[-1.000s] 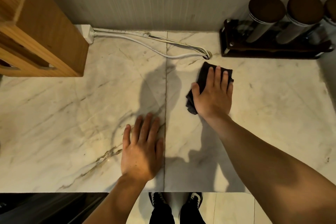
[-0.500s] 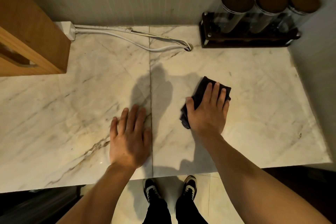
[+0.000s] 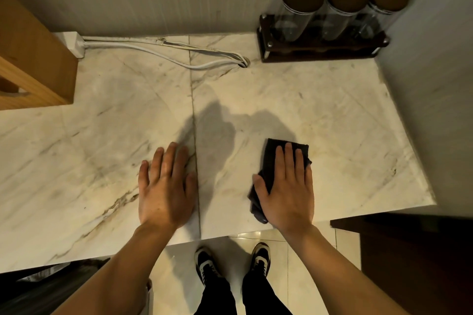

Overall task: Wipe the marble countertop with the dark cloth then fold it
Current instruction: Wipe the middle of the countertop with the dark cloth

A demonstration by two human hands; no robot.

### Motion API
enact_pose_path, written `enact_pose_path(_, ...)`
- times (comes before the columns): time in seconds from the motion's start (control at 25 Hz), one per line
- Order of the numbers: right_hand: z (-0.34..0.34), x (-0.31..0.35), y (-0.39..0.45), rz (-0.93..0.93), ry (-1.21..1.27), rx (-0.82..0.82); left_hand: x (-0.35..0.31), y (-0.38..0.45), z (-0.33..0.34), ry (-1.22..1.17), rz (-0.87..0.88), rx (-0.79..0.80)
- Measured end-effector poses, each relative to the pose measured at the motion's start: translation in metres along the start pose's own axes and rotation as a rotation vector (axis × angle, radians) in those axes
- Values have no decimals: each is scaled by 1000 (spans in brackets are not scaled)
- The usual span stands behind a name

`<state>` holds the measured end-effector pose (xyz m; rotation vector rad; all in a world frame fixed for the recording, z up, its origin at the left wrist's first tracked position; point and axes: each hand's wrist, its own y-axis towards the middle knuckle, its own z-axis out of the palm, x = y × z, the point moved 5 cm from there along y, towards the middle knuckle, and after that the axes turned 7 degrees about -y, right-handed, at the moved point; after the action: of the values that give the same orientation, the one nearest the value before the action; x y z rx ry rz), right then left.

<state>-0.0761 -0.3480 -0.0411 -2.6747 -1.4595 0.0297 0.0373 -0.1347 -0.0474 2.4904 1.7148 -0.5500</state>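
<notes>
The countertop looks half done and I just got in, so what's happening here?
A person is wiping the marble countertop. Their right hand lies flat on the dark cloth, pressing it down near the front edge. The left hand rests flat on the bare marble beside the seam, holding nothing. The cloth is bunched under the palm, not yet folded. Three jars in a rack and white cables sit at the back.
</notes>
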Motion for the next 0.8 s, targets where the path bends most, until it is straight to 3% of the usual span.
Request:
enact_pose_path(0.52, -5, -63, 3, -741, -157, 77, -6, -3, -2, 12, 50, -22)
enact_pose_path(0.64, -7, -70, 13, -835, -178, 68, -15, -1, -6, -10, 41, -40)
enact_pose_path(0.8, -8, -74, 27, -882, -180, 63, -51, 11, -1, -2, 198, -23)
